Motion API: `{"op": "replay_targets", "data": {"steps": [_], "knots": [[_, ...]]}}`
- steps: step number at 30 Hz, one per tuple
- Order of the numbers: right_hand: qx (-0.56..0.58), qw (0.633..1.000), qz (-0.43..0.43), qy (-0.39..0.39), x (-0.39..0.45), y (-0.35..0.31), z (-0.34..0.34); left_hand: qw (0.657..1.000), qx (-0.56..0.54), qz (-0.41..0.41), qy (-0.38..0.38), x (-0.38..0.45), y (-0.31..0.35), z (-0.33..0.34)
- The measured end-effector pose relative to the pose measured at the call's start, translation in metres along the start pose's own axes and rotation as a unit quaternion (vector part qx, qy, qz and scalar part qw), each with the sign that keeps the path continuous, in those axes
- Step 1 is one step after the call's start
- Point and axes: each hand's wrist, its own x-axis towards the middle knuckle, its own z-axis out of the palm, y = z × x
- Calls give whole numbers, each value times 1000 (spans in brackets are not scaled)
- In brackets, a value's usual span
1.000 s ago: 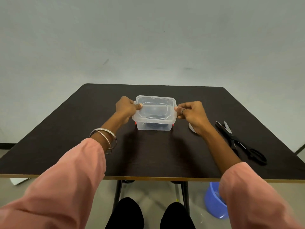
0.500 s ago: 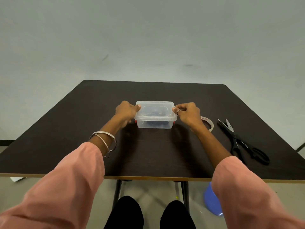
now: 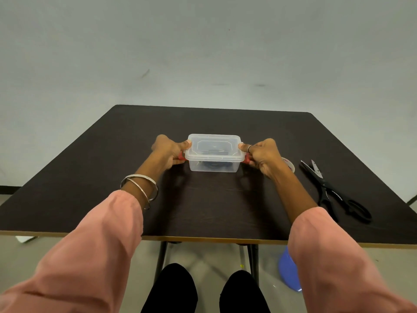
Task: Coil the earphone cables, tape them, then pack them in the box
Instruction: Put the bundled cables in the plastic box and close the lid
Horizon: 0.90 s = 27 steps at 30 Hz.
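inside lidded box (image 3: 214, 164), dark coils (image 3: 215, 164)

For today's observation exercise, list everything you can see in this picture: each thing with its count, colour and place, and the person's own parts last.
box: one, clear plastic, lid on, middle of the table, something dark inside
clips: two, red, one at each end of the box
tape roll: one, whitish, on the table behind the right wrist, partly hidden
scissors: one pair, black handles, lying on the table's right side
table: one, dark brown top
tub: one, blue, on the floor under the table's right side, partly hidden
bangles: two, silver, on the left wrist
left hand: one, grips the box's left end
right hand: one, wears a ring, grips the box's right end
sleeves: two, pink
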Motion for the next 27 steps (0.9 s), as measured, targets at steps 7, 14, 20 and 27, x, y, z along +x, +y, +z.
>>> {"op": "replay_targets", "data": {"steps": [7,14,20,27], "knots": [[-158,976,-93,115,-7,-8,23,952,206,174,142,-12,-6,21],[-269,944,-160,103,-15,-11,25,880,359,273,151,-25,-6,25],[-19,997,-71,28,-1,-9,-10,975,120,169,85,-16,11,37],[97,982,-105,120,29,-25,-93,976,-131,105,-137,-36,61,109]]}}
